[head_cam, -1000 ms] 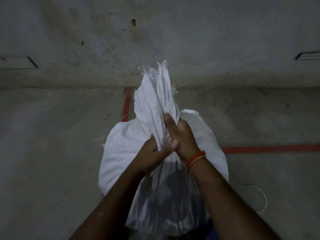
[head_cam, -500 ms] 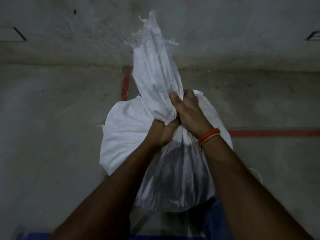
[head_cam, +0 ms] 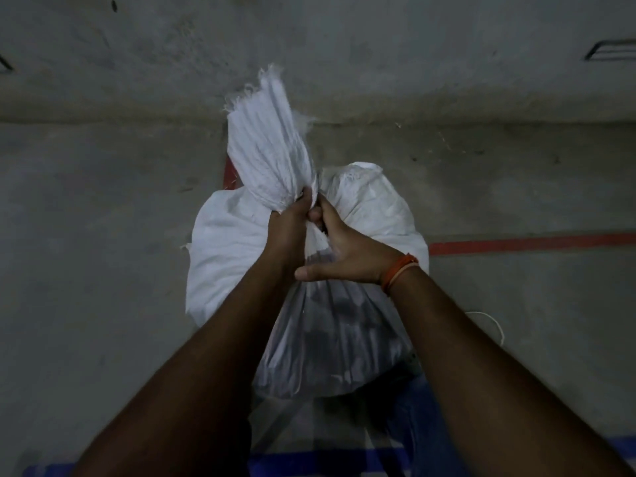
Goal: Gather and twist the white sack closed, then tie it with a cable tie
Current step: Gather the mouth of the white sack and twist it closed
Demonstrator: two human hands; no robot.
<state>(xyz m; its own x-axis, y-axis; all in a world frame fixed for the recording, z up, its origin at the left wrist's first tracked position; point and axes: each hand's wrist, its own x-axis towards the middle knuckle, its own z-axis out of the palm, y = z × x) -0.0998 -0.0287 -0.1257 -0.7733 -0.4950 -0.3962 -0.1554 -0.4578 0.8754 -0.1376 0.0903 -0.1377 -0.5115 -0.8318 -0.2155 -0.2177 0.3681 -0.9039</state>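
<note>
A white woven sack (head_cam: 241, 242) stands on a grey concrete floor (head_cam: 86, 270), bulging full, in the middle of the view. Its mouth is gathered into a narrow neck, and above the neck the loose top (head_cam: 268, 149) fans upward and slightly left, ending in a frayed edge with stray threads.

The left hand (head_cam: 290, 225) is clenched around the gathered neck, fingers wrapped tight, with the fanned fabric rising straight out of the fist. The right hand (head_cam: 344, 253) sits just to the right of it and touches the same neck: its fingers curl into the folds beside the left fist, while the thumb (head_cam: 309, 273) sticks out to the left, free of the fabric, so its hold is a loose one rather than a full fist. An orange band (head_cam: 399, 271) circles the right wrist.

Below the hands, on the near side of the sack, the material looks thinner and partly see-through, with dark shapes showing inside.

Red painted lines (head_cam: 533, 242) run across the floor, one to the right of the sack and another partly hidden behind its far side. A thin white loop (head_cam: 492, 321), either string or a tie, lies on the floor to the right of the right forearm. A blue strip (head_cam: 330, 459) crosses the near edge of the view. A stained concrete wall (head_cam: 344, 46) rises at the far side.
</note>
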